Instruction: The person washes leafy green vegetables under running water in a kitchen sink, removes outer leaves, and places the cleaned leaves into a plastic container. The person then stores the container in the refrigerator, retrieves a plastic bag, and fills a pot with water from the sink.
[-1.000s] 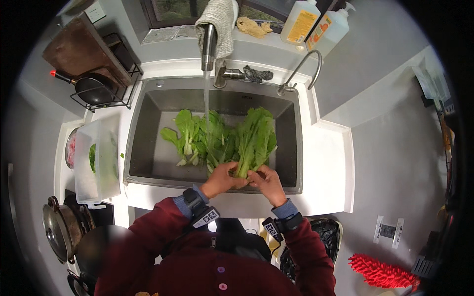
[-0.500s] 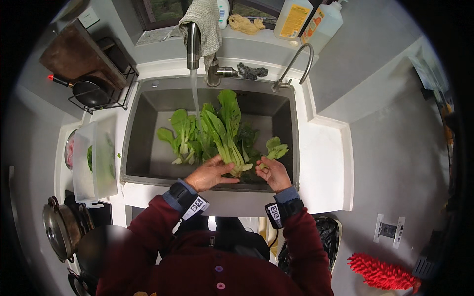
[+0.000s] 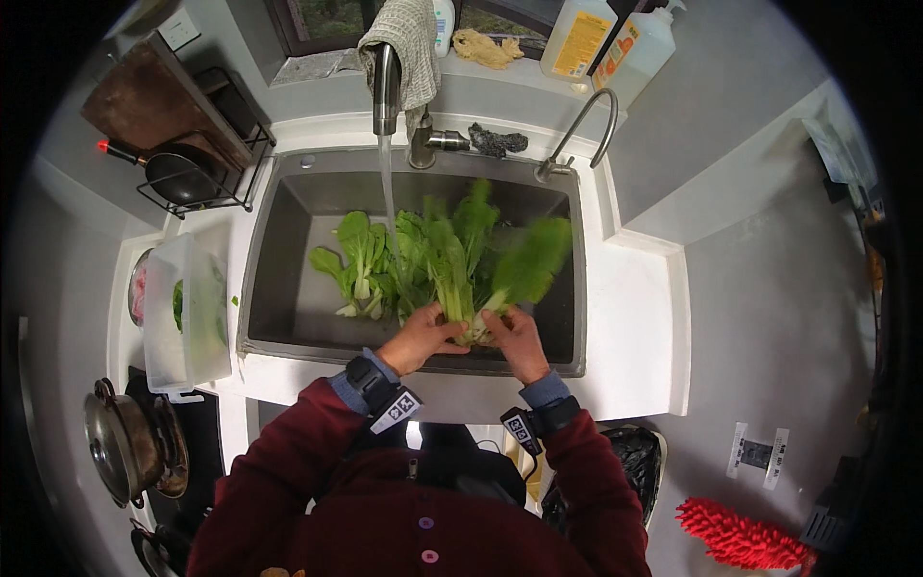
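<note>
A white counter (image 3: 635, 322) surrounds the grey sink (image 3: 276, 264). Inside the sink's front edge, the left hand (image 3: 421, 339) and right hand (image 3: 520, 346) pinch a leafy green bunch (image 3: 450, 271) by its pale base (image 3: 475, 332). Probably light and slippery, its leaves (image 3: 535, 258) may tear; firmer stalks (image 3: 457, 300) suit gripping.

Maroon long-sleeved top (image 3: 365, 524) with a purple button (image 3: 425, 523) at the front; below that button sits a pink button (image 3: 430, 556). Above and to either side of the purple button: blue-grey cuffs (image 3: 545, 389), black wristbands (image 3: 369, 380), and white tags (image 3: 395, 412) bearing black square markings
</note>
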Demonstrator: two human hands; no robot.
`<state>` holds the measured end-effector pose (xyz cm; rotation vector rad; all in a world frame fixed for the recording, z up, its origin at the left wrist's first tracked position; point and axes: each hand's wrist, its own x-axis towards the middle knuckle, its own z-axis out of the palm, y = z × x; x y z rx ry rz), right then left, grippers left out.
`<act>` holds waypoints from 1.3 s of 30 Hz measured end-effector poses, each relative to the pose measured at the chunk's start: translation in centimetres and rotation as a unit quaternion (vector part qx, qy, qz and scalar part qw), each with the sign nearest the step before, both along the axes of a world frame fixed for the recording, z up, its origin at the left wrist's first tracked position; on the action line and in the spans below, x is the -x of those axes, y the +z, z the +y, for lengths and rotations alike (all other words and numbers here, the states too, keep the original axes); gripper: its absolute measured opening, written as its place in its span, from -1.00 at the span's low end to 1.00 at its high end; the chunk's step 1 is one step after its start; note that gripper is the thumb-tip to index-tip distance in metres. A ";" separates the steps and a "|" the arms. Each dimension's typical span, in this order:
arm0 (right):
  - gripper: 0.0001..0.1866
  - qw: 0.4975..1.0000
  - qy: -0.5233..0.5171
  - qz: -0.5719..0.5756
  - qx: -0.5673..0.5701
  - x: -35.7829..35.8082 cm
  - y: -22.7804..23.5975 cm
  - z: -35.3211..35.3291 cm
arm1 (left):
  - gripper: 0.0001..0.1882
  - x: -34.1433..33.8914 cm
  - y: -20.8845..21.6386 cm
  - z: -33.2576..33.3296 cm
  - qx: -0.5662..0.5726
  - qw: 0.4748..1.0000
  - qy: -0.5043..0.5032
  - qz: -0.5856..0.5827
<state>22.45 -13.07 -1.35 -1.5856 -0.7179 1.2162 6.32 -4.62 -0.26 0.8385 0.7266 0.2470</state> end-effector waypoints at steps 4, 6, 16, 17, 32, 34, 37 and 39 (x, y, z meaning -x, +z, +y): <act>-0.77 0.971 -0.101 0.216 -0.034 -0.7 -1.3 -0.8 | -0.64 -0.2 0.1 0.1 0.070 0.993 0.037 -0.086; -0.76 0.935 -0.143 0.324 -0.037 -1.2 -1.6 -1.0 | -0.63 0.0 0.2 0.6 0.113 0.977 0.064 -0.169; -0.52 0.988 0.097 0.084 0.083 -1.5 0.9 0.4 | -0.45 1.0 0.4 2.1 -0.039 0.988 -0.145 0.020; -0.55 0.982 0.153 0.093 0.056 -1.3 1.1 0.5 | -0.43 0.9 0.4 2.2 -0.067 0.987 -0.146 0.033; -0.71 0.997 -0.074 -0.018 -0.029 1.3 -0.2 0.3 | -0.54 -1.9 -1.4 -2.2 -0.299 0.932 -0.040 0.202; -0.71 0.995 -0.064 0.059 -0.041 1.3 0.7 0.1 | -0.56 -1.8 -1.2 -2.4 -0.358 0.909 -0.032 0.209; -0.69 0.968 -0.068 0.240 0.002 1.0 1.8 -0.1 | -0.55 -1.9 -1.0 -2.5 -0.391 0.909 0.012 0.147; -0.69 0.974 -0.036 0.225 0.009 1.0 2.2 -0.2 | -0.53 -1.9 -1.2 -2.4 -0.387 0.915 0.034 0.112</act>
